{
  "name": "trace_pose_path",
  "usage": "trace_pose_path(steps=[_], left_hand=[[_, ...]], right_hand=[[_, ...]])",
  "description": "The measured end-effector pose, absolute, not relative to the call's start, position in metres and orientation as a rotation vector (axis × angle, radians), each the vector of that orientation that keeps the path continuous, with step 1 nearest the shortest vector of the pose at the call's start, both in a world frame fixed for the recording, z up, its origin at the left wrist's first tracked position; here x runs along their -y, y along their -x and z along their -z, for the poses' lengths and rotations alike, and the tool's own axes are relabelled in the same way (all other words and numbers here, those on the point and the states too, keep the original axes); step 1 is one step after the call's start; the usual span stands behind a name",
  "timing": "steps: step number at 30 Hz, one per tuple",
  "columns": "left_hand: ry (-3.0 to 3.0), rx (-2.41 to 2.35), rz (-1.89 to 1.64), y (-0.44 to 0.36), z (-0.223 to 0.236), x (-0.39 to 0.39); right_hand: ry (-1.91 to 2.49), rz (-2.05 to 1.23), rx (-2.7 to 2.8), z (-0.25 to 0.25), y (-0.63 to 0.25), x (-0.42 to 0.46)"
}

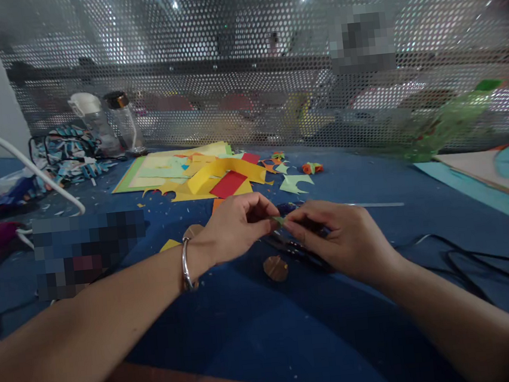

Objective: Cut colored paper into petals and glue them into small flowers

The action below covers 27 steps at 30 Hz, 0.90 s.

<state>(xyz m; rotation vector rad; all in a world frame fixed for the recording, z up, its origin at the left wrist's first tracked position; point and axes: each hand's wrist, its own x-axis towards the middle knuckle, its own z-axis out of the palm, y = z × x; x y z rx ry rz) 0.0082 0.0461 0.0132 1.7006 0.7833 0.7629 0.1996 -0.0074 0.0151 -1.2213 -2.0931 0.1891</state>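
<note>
Head view: left hand (pixel 240 225) and right hand (pixel 346 233) pinch a small green paper piece (pixel 279 219) between them; the fingertip work seems to call for light, even pressure.

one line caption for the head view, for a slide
Two hands pinch a small green paper piece above a blue tabletop.

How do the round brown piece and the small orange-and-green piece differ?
The round brown piece is mainly one colour; the orange-and-green piece mixes two. The brown piece has a broad, rounded outline with creases, while the orange-and-green piece looks like bunched curls. The brown piece lies on the person's near side of the left hand and right hand; the orange-and-green piece lies beyond them. Both rest on the blue tabletop, unheld.
</note>
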Motion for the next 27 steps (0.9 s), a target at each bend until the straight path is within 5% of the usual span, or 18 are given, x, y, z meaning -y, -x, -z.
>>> trace_pose_path(steps=[27], left_hand=[[-1.132, -0.771, -0.886, -0.015, -0.019, -0.038]], right_hand=[[1.108, 0.284, 2.225, -0.012, -0.203, 0.01]])
